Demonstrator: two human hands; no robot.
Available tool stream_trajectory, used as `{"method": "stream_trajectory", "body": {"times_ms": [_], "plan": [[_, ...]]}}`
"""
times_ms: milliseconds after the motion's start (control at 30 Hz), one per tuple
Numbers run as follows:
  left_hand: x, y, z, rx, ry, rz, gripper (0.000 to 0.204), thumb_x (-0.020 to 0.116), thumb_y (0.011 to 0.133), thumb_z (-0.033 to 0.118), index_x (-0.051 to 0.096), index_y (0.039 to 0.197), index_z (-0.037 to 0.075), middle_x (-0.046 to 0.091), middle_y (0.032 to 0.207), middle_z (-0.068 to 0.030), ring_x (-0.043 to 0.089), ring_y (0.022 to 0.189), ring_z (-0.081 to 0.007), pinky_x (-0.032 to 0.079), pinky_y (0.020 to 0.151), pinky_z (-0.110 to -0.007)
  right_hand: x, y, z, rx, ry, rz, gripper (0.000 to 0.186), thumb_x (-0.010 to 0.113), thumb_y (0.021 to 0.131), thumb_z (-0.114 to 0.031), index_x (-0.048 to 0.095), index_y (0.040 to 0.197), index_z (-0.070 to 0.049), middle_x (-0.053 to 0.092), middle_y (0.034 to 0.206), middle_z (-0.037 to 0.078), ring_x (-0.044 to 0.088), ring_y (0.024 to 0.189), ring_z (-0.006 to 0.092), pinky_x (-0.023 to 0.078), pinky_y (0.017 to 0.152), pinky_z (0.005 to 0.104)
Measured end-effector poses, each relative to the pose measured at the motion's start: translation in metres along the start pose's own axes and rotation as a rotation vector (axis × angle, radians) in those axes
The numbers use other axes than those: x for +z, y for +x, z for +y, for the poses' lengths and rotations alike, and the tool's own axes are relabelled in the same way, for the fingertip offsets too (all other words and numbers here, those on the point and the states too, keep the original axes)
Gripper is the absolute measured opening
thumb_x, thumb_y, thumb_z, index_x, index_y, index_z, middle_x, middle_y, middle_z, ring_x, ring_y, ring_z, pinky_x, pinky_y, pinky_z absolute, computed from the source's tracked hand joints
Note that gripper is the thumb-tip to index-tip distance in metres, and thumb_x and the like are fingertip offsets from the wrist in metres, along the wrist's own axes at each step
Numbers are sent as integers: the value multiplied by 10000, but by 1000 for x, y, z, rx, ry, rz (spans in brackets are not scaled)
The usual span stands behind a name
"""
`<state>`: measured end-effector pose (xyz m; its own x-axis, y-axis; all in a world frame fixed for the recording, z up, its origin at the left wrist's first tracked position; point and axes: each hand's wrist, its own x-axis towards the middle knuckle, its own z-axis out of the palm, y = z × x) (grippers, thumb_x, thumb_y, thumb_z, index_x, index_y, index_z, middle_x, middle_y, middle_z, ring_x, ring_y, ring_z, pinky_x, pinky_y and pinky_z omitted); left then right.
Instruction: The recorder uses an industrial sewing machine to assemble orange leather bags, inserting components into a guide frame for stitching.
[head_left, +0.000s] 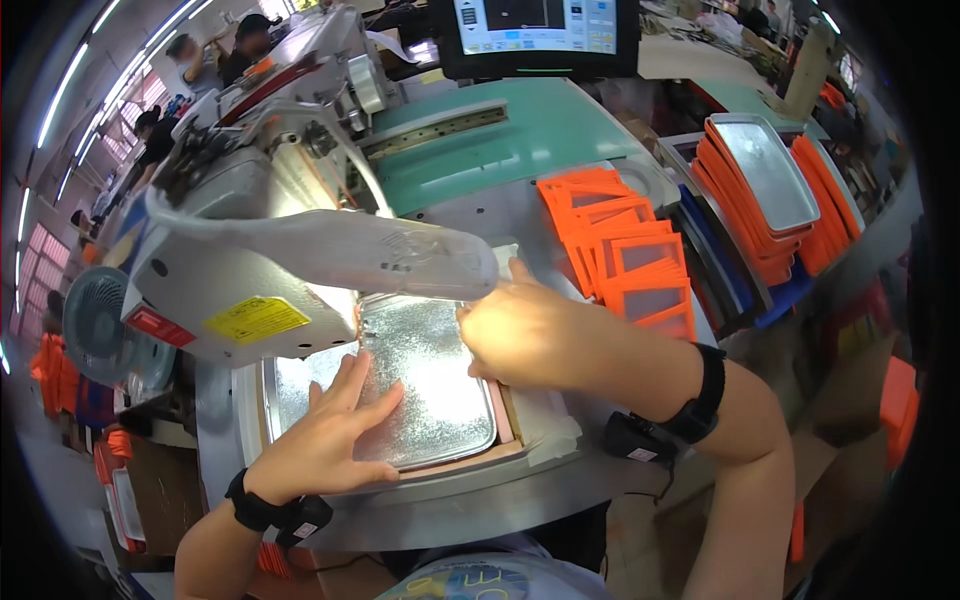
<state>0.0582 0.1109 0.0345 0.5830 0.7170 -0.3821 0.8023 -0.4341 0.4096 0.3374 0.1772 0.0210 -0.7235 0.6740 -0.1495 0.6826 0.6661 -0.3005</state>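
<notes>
While the left hand [325, 435] lies with fingers spread on a shiny silver panel [430, 360], its grip wide and holding nothing, the right hand [515, 325] curls at the panel's right edge; whether that grip pinches anything, I cannot tell. The panel sits on the counter [400, 522], partly beneath a white machine head [235, 265]. Orange-bordered pieces [640, 255] are piled to the right.

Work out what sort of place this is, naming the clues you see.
Probably a factory or sewing workshop: there is what looks like a large sewing machine, a lit screen, and a pile of matching orange frames.
</notes>
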Motion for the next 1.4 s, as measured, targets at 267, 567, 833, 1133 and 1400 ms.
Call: {"method": "stream_trajectory", "body": {"times_ms": [267, 567, 833, 1133, 1400], "plan": [[2, 5, -8, 55, 51, 34, 940, 786, 728, 549, 404, 1499, 171, 85, 1566, -363, 65, 1480, -491, 195, 1088, -708, -24, 7, -30, 93, -195, -300, 888, 824, 664, -435, 538, 1199, 214, 374, 1424, 401, 434, 1340, 388, 357, 1068, 596], [9, 2, -6, 19, 8, 29, 853, 748, 779, 492, 396, 1508, 222, 56, 1565, -371, 27, 1486, -483, 173, 1047, -766, -15, 11, -44, 105, -404, -297, 996, 822, 626, -472, 487, 1264, 215, 380, 1417, 403, 441, 1334, 403, 246, 1098, 696], [10, 3, -7, 36, -8, 40, 863, 761, 765, 480, 397, 1507, 232, 32, 1571, -365, 13, 1485, -489, 156, 1022, -797, -7, 5, -40, 140, -451, -212, 1098, 821, 613, -526, 420, 1364, 168, 309, 1504, 340, 403, 1386, 354, 206, 1102, 714], [18, 4, -11, 33, -90, 86, 848, 791, 735, 468, 444, 1482, 271, 31, 1585, -339, 0, 1487, -487, 69, 1039, -794, -6, -5, -38, 128, -376, -155, 1249, 843, 521, -568, 352, 1394, 179, 246, 1538, 325, 388, 1398, 329, 210, 1088, 733], [15, 3, -11, 59, -123, 83, 764, 800, 733, 442, 532, 1422, 249, 44, 1578, -353, -19, 1486, -489, 39, 1053, -780, -8, -6, -45, 176, -401, -169, 1230, 844, 534, -539, 344, 1389, 189, 230, 1549, 313, 365, 1414, 302, 198, 1071, 762]]}}
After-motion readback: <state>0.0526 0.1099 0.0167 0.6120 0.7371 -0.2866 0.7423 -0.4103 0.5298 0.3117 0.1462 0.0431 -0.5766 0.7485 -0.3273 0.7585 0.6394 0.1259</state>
